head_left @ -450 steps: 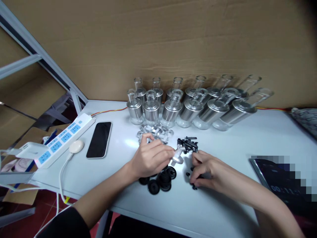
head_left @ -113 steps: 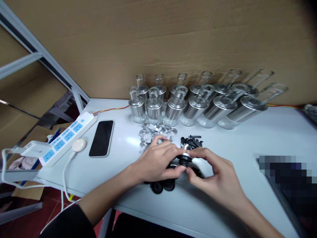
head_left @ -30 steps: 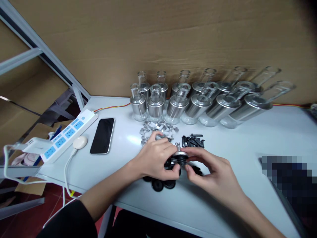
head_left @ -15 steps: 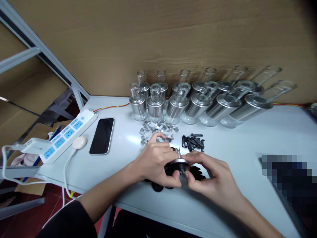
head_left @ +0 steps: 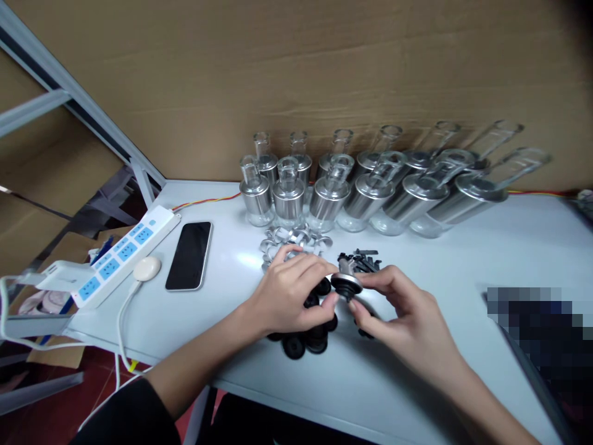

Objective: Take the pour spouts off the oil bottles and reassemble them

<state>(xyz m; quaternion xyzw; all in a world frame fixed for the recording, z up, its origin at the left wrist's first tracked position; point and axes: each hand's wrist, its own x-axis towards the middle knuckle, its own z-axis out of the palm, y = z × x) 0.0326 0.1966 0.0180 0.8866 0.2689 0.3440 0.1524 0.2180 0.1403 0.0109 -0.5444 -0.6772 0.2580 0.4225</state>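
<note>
Between both hands is a bottle pourer (head_left: 346, 285) with a silver metal top and black ribbed rings below, its metal part pointing up. My left hand (head_left: 291, 293) pinches its left side between fingers and thumb. From the right, my right hand (head_left: 403, 315) grips the rim and underside with finger and thumb. Black round rubber pieces (head_left: 294, 347) lie in a heap under and in front of my left hand. Beyond that hand is a pile of silvery metal pieces (head_left: 301, 238). Small black strips (head_left: 367, 262) lie behind the pourer. More dark pieces beneath my right hand are partly hidden.
Two rows of glass bottles (head_left: 328, 198) with metal sleeves stand along the cardboard wall (head_left: 296, 74). A phone (head_left: 189, 256) and a white power strip (head_left: 127, 256) with cables lie on the left of the table (head_left: 445, 266). A dark, pixelated object (head_left: 546, 346) sits at the right edge.
Both hands have lifted the pourer slightly up and to the right. It is now tilted, and more of the black rubber heap shows below my left hand.
</note>
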